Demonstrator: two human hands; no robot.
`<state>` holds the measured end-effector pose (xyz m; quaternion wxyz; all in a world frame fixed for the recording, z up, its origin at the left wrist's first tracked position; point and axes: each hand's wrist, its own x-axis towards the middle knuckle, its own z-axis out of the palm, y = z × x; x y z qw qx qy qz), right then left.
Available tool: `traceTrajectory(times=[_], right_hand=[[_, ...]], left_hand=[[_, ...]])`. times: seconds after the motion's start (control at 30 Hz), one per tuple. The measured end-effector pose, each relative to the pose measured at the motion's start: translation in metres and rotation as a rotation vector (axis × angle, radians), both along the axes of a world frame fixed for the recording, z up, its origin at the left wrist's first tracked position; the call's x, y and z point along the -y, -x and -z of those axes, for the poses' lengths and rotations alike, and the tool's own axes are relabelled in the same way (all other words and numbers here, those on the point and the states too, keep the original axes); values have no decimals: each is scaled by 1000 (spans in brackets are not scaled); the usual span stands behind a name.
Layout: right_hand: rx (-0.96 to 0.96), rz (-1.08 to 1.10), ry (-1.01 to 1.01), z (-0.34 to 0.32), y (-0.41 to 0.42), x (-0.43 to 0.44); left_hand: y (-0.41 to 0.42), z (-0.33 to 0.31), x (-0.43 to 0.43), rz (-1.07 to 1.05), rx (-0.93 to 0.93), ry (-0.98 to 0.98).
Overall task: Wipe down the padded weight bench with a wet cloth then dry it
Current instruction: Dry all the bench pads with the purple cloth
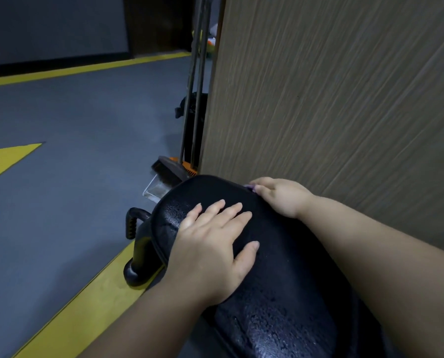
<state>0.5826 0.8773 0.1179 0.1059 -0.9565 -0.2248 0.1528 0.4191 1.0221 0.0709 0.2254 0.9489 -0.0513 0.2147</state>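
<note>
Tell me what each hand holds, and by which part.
Left hand: nothing, flat on the bench pad. Right hand grips a purple cloth, mostly hidden; part unclear.

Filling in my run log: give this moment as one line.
left hand: flat on bench pad | right hand: holds purple cloth at far edge | pad: wet, droplets showing

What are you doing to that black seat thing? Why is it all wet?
A person is wiping the black padded bench. The left hand rests flat on the pad. The right hand is at the far edge beside the wooden panel, with its fingers curled on a purple cloth that is mostly hidden. Water droplets shine on the pad, so it is wet and not yet dried. A broom stands just behind the bench.
</note>
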Motion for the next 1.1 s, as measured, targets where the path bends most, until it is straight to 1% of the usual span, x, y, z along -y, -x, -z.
traceTrajectory(times=[0.07,0.13,0.23,0.33,0.37,0.5,0.6,0.7,0.77,0.93,1.0,1.1], right_hand=[[-22,40,-12,-3,1,23],[-41,107,-20,-4,2,43],[-73,168,12,-8,2,52],[-48,132,133,-12,3,24],[-39,109,145,-12,4,8],[-54,-18,40,-9,11,-63],[-104,-41,-65,-6,8,-82],[-128,-91,-125,-3,4,-63],[-114,-104,-113,-3,5,-34],[-38,-46,-51,-8,12,38],[-20,-37,-11,-10,16,43],[15,0,14,-11,20,16]], left_hand=[[0,2,-3,-32,2,-8],[-2,3,-14,-106,-37,-4],[-6,7,-34,-198,-57,33],[-7,9,-36,-203,-30,41],[-7,9,-35,-208,-20,43],[-7,12,-36,-219,15,46],[-8,14,-36,-209,35,48],[-8,14,-37,-197,40,48],[-7,14,-37,-198,44,51],[-7,15,-37,-198,59,61],[-7,15,-37,-197,55,59],[-7,15,-36,-204,59,62]])
